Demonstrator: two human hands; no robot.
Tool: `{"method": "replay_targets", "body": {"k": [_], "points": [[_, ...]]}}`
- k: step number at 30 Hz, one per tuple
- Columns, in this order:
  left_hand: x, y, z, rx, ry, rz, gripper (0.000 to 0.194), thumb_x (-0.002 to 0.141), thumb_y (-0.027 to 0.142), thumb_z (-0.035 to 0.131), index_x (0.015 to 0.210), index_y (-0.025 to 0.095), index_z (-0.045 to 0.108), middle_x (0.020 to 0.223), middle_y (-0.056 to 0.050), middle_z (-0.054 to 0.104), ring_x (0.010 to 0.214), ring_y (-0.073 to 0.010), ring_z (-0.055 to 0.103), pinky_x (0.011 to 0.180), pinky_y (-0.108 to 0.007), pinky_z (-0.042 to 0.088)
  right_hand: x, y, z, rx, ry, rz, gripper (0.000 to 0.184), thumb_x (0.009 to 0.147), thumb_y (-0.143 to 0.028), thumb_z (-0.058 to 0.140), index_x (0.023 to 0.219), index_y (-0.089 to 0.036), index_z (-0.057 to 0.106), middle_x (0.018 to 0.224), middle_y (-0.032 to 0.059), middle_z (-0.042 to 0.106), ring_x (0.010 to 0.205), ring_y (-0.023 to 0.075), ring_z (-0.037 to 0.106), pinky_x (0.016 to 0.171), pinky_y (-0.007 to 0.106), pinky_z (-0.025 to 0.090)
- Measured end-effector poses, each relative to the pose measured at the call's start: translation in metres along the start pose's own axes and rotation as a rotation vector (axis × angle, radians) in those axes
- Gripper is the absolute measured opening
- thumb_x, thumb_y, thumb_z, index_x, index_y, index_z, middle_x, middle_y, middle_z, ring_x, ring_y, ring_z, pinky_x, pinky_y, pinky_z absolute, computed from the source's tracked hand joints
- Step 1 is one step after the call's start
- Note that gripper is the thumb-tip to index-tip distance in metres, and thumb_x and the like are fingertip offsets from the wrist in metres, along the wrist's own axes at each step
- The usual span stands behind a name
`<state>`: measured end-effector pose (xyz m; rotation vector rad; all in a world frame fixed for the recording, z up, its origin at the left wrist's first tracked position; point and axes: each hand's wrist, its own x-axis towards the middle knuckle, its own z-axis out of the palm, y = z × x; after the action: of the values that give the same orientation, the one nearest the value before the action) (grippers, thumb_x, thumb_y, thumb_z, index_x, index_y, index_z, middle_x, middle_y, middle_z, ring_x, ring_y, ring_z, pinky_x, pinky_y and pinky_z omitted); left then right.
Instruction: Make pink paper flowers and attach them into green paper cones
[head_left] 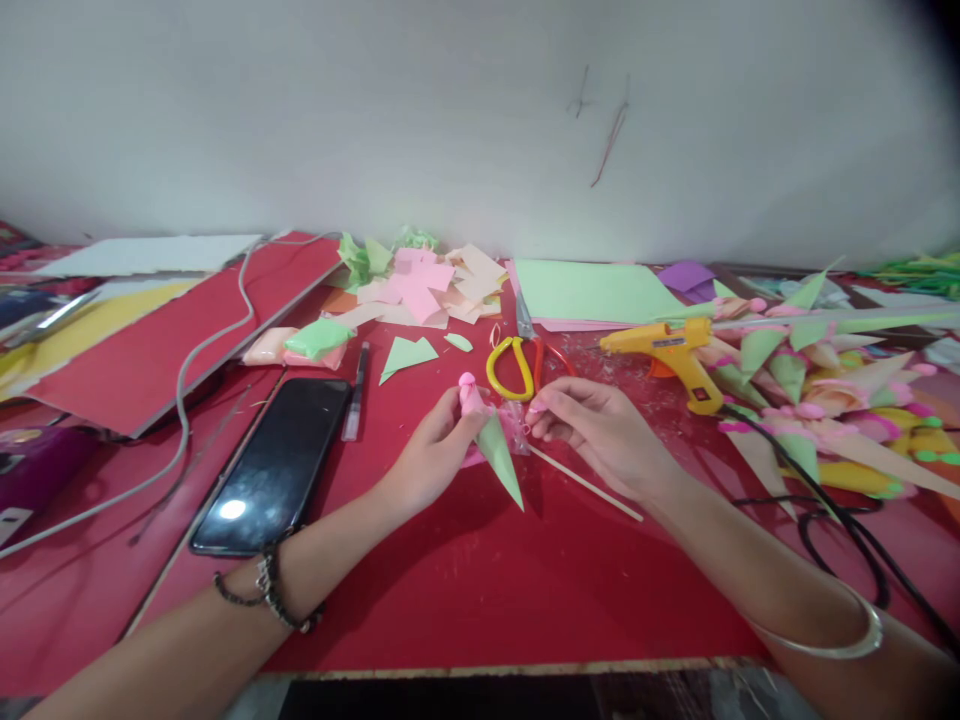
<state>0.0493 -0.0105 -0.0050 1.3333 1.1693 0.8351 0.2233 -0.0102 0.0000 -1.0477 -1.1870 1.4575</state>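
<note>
At the middle of the table, my left hand point(427, 455) is closed on a small paper flower bud point(499, 455) with a pointed green paper leaf and a bumpy pink top. Its green point slants down to the right. Beside it, my right hand point(604, 430) pinches a small pink lump point(537, 408) between thumb and fingertips. Between the hands lies a clear plastic wrapper point(516, 425) with something pink, partly hidden. A thin pale stick point(592, 487) lies under the right hand. Just beyond are scissors point(511, 368) with yellow and red handles.
A yellow glue gun point(667, 352) lies right, beside a heap of finished-looking paper flowers point(817, 380). A black phone point(274, 465), a pen point(356, 390) and clay packets point(315, 342) are left. Paper scraps point(420, 285) and green sheets point(592, 290) lie along the wall.
</note>
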Motion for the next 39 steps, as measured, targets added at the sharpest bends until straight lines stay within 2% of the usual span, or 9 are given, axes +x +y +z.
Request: {"method": "replay_targets", "body": {"k": [6, 11, 15, 20, 22, 27, 32, 36, 39], "points": [[0.0001, -0.001, -0.0006, 0.013, -0.001, -0.004, 0.03, 0.08, 0.042, 0.041, 0.098, 0.02, 0.05, 0.083, 0.001, 0.053, 0.08, -0.0126, 0.05, 0.072, -0.024, 0.042, -0.001, -0.0021, 0.0013, -0.004, 0.021, 0.012, 0.009, 0.071, -0.024, 0.062, 0.066, -0.017, 0.06, 0.06, -0.0023, 0.061, 0.057, 0.006, 0.056, 0.058, 0.019, 0.045], [0.0003, -0.0014, -0.0008, 0.018, 0.002, 0.017, 0.033, 0.079, 0.043, 0.042, 0.101, 0.02, 0.049, 0.09, 0.0, 0.054, 0.084, -0.0136, 0.05, 0.072, -0.024, 0.042, 0.0003, -0.0008, 0.0002, 0.015, 0.02, 0.013, 0.008, 0.067, -0.021, 0.066, 0.073, -0.018, 0.062, 0.063, -0.0031, 0.061, 0.058, 0.0062, 0.056, 0.059, 0.02, 0.046], [0.0, -0.0002, -0.0005, 0.032, 0.003, 0.01, 0.031, 0.079, 0.042, 0.042, 0.099, 0.019, 0.05, 0.091, -0.001, 0.054, 0.085, -0.0143, 0.05, 0.073, -0.025, 0.043, 0.001, 0.0024, -0.0011, 0.014, 0.035, 0.026, 0.015, 0.067, -0.022, 0.066, 0.081, -0.02, 0.065, 0.072, -0.0014, 0.064, 0.064, 0.0072, 0.058, 0.066, 0.022, 0.048], [-0.0001, -0.0004, -0.0004, 0.006, -0.009, 0.013, 0.029, 0.08, 0.041, 0.042, 0.099, 0.02, 0.049, 0.09, 0.0, 0.054, 0.087, -0.0139, 0.05, 0.072, -0.023, 0.042, 0.0007, 0.004, -0.0006, 0.035, 0.015, 0.054, 0.016, 0.066, -0.023, 0.066, 0.082, -0.02, 0.067, 0.08, 0.0011, 0.068, 0.076, 0.0112, 0.062, 0.076, 0.027, 0.049], [-0.0001, -0.0004, -0.0005, 0.003, -0.01, 0.008, 0.03, 0.08, 0.041, 0.042, 0.1, 0.02, 0.049, 0.089, 0.0, 0.054, 0.088, -0.0139, 0.05, 0.073, -0.023, 0.042, 0.0007, 0.0032, -0.0003, 0.034, 0.014, 0.053, 0.014, 0.066, -0.023, 0.066, 0.08, -0.02, 0.066, 0.078, 0.001, 0.068, 0.075, 0.0111, 0.063, 0.075, 0.026, 0.049], [0.0002, 0.0, -0.0004, 0.015, -0.013, 0.001, 0.03, 0.08, 0.042, 0.041, 0.097, 0.02, 0.049, 0.087, 0.0, 0.054, 0.084, -0.0136, 0.051, 0.073, -0.024, 0.043, -0.0003, 0.0001, -0.0003, -0.014, -0.014, 0.028, 0.009, 0.069, -0.025, 0.064, 0.073, -0.017, 0.061, 0.062, -0.0014, 0.064, 0.059, 0.0078, 0.06, 0.062, 0.021, 0.048], [0.0007, -0.0021, -0.0006, 0.026, 0.006, 0.016, 0.031, 0.079, 0.043, 0.042, 0.099, 0.02, 0.05, 0.088, 0.0, 0.054, 0.083, -0.0136, 0.05, 0.072, -0.024, 0.042, -0.0012, -0.0019, 0.0008, -0.014, -0.02, -0.003, 0.007, 0.07, -0.021, 0.062, 0.075, -0.017, 0.057, 0.062, -0.0023, 0.061, 0.056, 0.007, 0.056, 0.057, 0.02, 0.046], [-0.0001, -0.0015, -0.0008, 0.025, 0.01, 0.019, 0.03, 0.079, 0.044, 0.042, 0.095, 0.019, 0.05, 0.083, 0.0, 0.052, 0.078, -0.013, 0.048, 0.07, -0.024, 0.042, 0.001, -0.002, 0.0006, 0.125, 0.005, 0.066, 0.003, 0.071, -0.017, 0.059, 0.074, -0.018, 0.057, 0.06, -0.0035, 0.058, 0.053, 0.0048, 0.052, 0.054, 0.017, 0.044], [-0.0013, 0.0016, -0.0001, 0.027, 0.015, 0.014, 0.028, 0.078, 0.042, 0.043, 0.091, 0.019, 0.051, 0.081, 0.0, 0.051, 0.077, -0.0126, 0.047, 0.068, -0.023, 0.041, 0.0035, -0.0004, -0.0012, 0.247, 0.024, 0.137, 0.01, 0.069, -0.012, 0.058, 0.078, -0.017, 0.061, 0.065, -0.0024, 0.058, 0.058, 0.0043, 0.052, 0.059, 0.016, 0.045]]}}
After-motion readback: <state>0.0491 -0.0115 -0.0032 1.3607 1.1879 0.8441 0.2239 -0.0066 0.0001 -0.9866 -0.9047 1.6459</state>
